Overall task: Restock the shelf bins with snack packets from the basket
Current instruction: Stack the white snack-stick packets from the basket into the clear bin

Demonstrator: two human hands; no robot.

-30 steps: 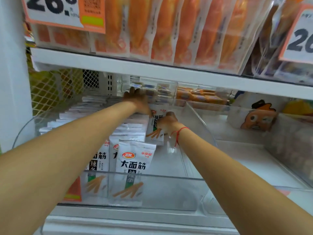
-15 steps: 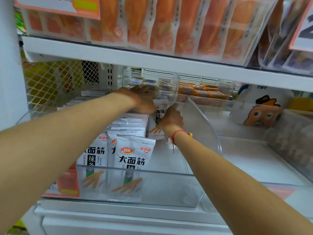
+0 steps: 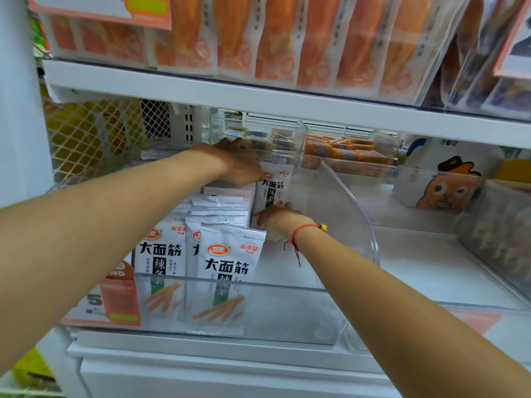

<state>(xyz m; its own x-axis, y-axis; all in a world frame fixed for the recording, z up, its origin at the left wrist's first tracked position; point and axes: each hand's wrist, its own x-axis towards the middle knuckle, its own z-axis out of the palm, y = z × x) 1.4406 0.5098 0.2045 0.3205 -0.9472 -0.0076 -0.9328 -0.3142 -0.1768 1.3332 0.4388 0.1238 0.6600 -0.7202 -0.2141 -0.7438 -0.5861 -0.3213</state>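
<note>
Snack packet (image 3: 274,189) stood upright at the far end of the clear bin (image 3: 287,311), gripped at its base by the right hand (image 3: 280,221), left hand (image 3: 238,165) laid knuckles-up on stacked packets (image 3: 221,208) beside it, fingers hidden, orange packs (image 3: 287,41) shelved above.

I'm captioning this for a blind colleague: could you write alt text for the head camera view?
Two bare hands reach into a clear shelf bin: the left hand rests on white snack packets, while the right hand holds an upright packet at the back. Orange packets fill the shelf above.
</note>
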